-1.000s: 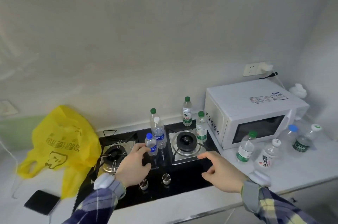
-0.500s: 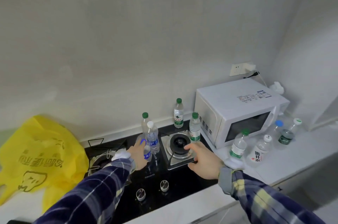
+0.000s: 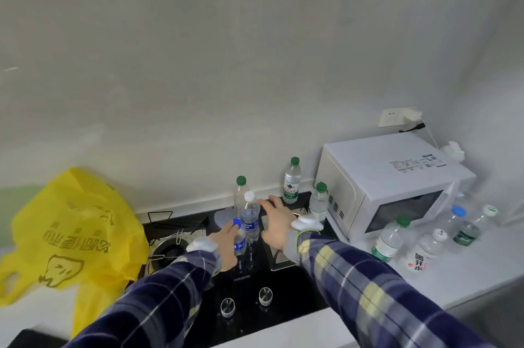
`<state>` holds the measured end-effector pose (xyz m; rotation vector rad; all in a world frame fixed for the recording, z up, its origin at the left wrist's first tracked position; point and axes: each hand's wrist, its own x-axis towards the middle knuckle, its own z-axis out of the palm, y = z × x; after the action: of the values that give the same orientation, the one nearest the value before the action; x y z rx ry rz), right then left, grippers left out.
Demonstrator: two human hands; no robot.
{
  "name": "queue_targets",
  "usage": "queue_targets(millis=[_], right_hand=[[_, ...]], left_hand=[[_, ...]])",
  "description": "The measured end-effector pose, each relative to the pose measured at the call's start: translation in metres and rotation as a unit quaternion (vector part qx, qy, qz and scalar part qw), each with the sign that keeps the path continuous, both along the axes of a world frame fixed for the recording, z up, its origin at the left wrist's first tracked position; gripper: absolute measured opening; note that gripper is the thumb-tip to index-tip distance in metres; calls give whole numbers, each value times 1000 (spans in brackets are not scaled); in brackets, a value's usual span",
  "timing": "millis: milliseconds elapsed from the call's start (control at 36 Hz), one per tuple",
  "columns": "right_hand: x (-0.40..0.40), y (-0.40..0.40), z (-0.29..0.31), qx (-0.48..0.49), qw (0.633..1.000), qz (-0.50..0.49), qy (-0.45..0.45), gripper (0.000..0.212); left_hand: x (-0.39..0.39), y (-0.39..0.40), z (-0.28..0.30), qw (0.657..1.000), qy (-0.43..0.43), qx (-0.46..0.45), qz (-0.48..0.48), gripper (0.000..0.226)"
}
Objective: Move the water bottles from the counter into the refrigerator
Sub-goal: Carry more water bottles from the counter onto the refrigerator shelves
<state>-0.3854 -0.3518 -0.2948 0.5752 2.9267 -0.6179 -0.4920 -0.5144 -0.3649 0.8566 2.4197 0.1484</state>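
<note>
Several clear water bottles stand on the black stove point(image 3: 252, 285) and the white counter point(image 3: 465, 268). My left hand point(image 3: 224, 242) grips a small blue-capped bottle point(image 3: 239, 237) at the stove's middle. Right behind it stand a taller white-capped bottle point(image 3: 251, 220) and a green-capped bottle point(image 3: 240, 191). My right hand point(image 3: 276, 222) reaches over the right burner with fingers spread, next to the white-capped bottle, holding nothing. Two more green-capped bottles point(image 3: 292, 181) point(image 3: 319, 203) stand at the back right of the stove. The refrigerator is out of view.
A white microwave point(image 3: 391, 186) sits right of the stove, with several bottles point(image 3: 422, 251) in front of it. A yellow plastic bag point(image 3: 73, 231) lies on the counter at the left. Two stove knobs point(image 3: 246, 301) face the front edge.
My right hand has moved forward and left over the burner toward the bottles in the middle. My left hand has closed round the blue-capped bottle. The view has tilted up and closer.
</note>
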Motion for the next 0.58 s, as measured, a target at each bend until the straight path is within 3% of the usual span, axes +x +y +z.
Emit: queue_targets(millis=[111, 222, 389, 583], right_hand=[[-18, -9, -6, 19, 999, 9, -35, 86], [-39, -11, -14, 24, 999, -3, -26, 76], [-53, -10, -11, 60, 996, 43, -50, 89], [-72, -14, -15, 68, 995, 50, -57, 77]], left_hand=[[-6, 4, -3, 1000, -1, -5, -4, 89], [-3, 6, -3, 998, 54, -16, -6, 85], [-3, 10, -13, 997, 72, -34, -22, 97], [-9, 6, -4, 998, 45, -18, -37, 100]])
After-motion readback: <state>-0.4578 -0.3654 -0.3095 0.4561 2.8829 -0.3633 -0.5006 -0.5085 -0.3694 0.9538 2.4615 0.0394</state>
